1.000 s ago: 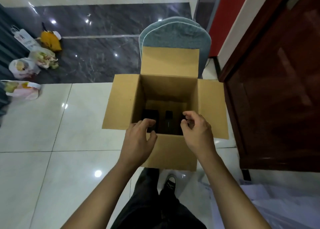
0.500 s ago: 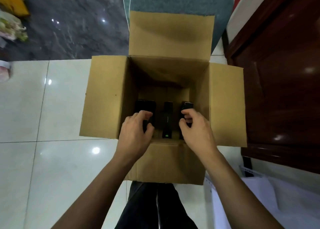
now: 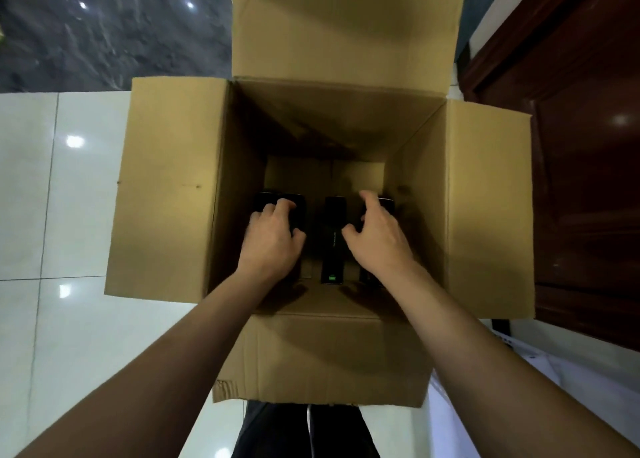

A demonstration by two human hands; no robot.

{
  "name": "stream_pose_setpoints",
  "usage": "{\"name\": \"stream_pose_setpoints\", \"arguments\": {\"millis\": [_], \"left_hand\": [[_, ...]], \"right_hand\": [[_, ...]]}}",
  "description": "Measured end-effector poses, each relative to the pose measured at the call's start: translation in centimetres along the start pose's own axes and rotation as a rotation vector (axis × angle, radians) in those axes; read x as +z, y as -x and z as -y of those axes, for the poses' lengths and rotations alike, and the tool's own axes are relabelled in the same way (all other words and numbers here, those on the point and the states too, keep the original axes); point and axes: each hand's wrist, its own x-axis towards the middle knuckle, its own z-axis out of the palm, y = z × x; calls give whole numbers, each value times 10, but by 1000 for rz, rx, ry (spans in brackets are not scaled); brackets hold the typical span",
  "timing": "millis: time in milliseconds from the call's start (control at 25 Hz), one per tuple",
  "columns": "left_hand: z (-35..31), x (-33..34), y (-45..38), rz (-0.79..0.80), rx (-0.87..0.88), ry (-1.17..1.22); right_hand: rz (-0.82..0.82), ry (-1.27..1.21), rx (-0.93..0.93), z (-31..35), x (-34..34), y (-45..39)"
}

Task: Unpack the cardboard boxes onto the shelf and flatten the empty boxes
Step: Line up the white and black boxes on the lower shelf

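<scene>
Both your arms reach down into the open cardboard box (image 3: 173, 187), whose 4 flaps are folded outward. At its bottom stand 3 dark items side by side. Your left hand (image 3: 272, 237) sits on the left black item (image 3: 298, 208), fingers curled over its top edge and thumb against its inner side, so it grips it. Your right hand (image 3: 379, 237) is over the right black item (image 3: 386, 203), fingers bent down onto its top with the thumb spread toward the middle; you cannot tell whether it has closed around it. The middle black item (image 3: 333, 242) stands untouched between your hands, a small green mark at its near end. The box rests on the glossy white tile floor (image 3: 62, 336), beside a dark wooden cabinet (image 3: 588, 180) on your right
</scene>
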Motion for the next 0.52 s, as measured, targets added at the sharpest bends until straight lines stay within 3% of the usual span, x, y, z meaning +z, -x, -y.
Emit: {"name": "stream_pose_setpoints", "arguments": {"millis": [200, 520], "left_hand": [[10, 25, -35, 218, -82, -243], [19, 47, -63, 73, -91, -370]], "right_hand": [[138, 103, 86, -14, 40, -34], [209, 167, 172, -22, 74, -56]]}}
